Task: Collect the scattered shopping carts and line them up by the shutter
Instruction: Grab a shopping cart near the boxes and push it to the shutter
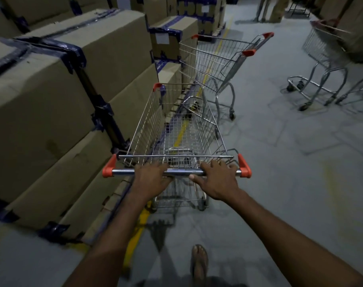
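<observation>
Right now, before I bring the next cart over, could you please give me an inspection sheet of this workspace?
Surface: grey floor, with a yellow line running beside the boxes.
Job's things: near cart, basket empty, its nose close behind the second cart; contact cannot be told. Far carts stand apart on the right, blurred. Shutter not seen.
Clutter: nothing seen.
Hands: left hand and right hand each have fingers curled over the near cart's handle.
Cables: nothing seen.
Surroundings: taped cardboard boxes stacked along the left; back boxes beyond the second cart.
</observation>
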